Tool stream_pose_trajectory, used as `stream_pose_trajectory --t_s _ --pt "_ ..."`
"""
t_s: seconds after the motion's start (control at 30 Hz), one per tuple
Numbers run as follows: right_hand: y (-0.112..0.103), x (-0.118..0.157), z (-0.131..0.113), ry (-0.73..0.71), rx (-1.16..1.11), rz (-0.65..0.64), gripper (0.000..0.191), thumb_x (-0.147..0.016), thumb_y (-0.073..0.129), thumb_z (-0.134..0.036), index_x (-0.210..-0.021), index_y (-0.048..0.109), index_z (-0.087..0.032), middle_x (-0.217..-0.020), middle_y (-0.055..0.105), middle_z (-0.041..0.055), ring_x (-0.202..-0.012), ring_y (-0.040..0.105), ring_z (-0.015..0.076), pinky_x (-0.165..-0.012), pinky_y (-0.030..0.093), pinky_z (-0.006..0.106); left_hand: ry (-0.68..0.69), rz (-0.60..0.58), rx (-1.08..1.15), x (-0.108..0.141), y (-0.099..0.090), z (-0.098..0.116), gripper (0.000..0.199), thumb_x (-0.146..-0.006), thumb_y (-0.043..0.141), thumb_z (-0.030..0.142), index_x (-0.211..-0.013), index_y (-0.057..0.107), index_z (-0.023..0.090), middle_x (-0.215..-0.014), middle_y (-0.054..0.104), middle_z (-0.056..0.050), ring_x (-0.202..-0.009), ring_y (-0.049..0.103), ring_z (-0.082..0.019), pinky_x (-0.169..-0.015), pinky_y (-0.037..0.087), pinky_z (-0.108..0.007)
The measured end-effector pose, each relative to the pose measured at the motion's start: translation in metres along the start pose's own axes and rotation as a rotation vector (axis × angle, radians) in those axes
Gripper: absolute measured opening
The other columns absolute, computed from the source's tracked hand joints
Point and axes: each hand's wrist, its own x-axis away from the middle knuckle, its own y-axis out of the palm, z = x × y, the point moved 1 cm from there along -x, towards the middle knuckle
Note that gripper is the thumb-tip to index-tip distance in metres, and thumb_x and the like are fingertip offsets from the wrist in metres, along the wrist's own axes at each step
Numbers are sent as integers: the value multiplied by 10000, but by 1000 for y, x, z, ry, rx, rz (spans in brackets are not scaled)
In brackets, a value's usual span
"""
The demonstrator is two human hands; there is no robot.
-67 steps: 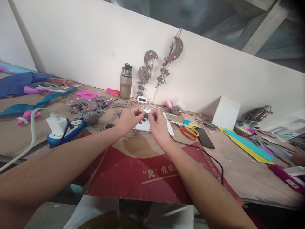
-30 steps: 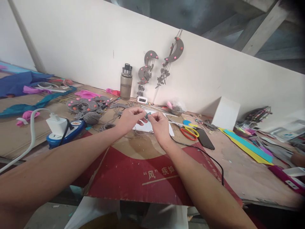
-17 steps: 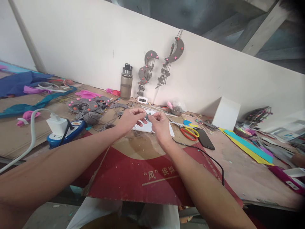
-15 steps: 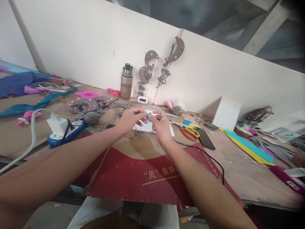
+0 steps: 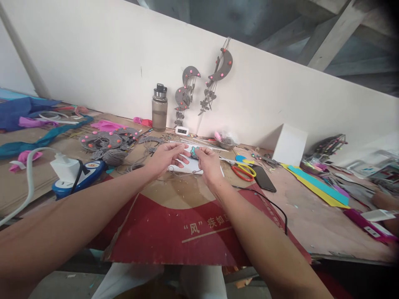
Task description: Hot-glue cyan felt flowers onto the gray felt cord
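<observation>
My right hand (image 5: pixel 209 163) pinches a small teal and dark piece (image 5: pixel 193 152) between thumb and fingers, above a white board (image 5: pixel 183 167) on the table. To its left, my left hand (image 5: pixel 168 158) has its fingers apart, with nothing visible in them, near the piece. Grey cord (image 5: pixel 134 167) lies left of the board. Red and yellow scissors (image 5: pixel 243 171) and a black phone (image 5: pixel 264 178) rest right of my right hand.
A bottle (image 5: pixel 159 109) and a small white clock (image 5: pixel 181 131) stand by the wall. Grey moon ornaments (image 5: pixel 225 66) hang there. A power strip (image 5: pixel 93 172) sits left, and another person's hand (image 5: pixel 385 201) shows far right.
My left hand has come off the small piece and its fingers have spread. The teal side of the piece shows more in my right hand. The view has shifted slightly to the right.
</observation>
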Motion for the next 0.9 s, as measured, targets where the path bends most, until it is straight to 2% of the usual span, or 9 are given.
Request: stream_pose_trajectory --t_s 0.13,0.23,0.37,0.5,0.6,0.7,0.8,0.9 --pt "-4 -6 6 58 -127 22 247 -636 617 -360 -556 450 -198 -452 332 -91 -446 252 62 -467 225 222 -25 123 -99 -4 -8 -9 329 -738 632 421 -902 599 137 -807 643 -74 -595 614 -129 -492 471 -230" --pt "-5 -11 16 57 -70 37 235 -639 604 -356 -556 454 -195 -460 335 -89 -455 249 64 -471 222 221 -18 159 -306 -4 -10 -15 283 -733 615 413 -800 594 139 -694 615 -39 -501 561 -111 -432 425 -215" --pt "0 -9 37 82 42 48 191 -643 572 -351 -589 505 -180 -506 403 -69 -498 312 73 -503 268 217 43 190 -535 -1 -8 -17 241 -755 553 387 -719 585 151 -552 547 22 -420 470 -85 -426 372 -203" --pt "9 -1 56 103 198 -14 191 -645 550 -358 -609 552 -170 -545 454 -49 -541 361 88 -536 291 219 62 217 -573 -1 -10 -15 223 -773 491 361 -748 591 164 -537 517 45 -424 434 -87 -435 349 -203" --pt "11 3 62 85 242 -70 192 -653 550 -364 -630 563 -173 -550 463 -47 -551 374 97 -547 296 224 63 229 -586 -3 -13 -15 255 -796 452 373 -677 551 171 -498 481 50 -429 414 -91 -448 336 -203" --pt "10 6 60 66 238 -118 200 -674 542 -369 -648 567 -173 -560 455 -47 -559 377 101 -562 304 229 55 230 -657 -4 -12 -18 375 -822 414 424 -547 468 175 -448 446 39 -430 404 -96 -461 321 -210" --pt "10 9 55 68 198 -145 201 -678 550 -368 -649 568 -170 -569 450 -47 -557 365 99 -562 300 232 47 215 -725 -5 -11 -22 432 -829 404 455 -501 443 176 -432 434 30 -439 409 -102 -470 312 -220" --pt "11 11 51 100 119 -145 192 -673 561 -362 -654 559 -170 -578 445 -48 -565 356 99 -563 301 232 -13 215 -657 -7 -13 -26 440 -823 409 486 -512 447 177 -433 422 34 -421 399 -97 -448 301 -218"
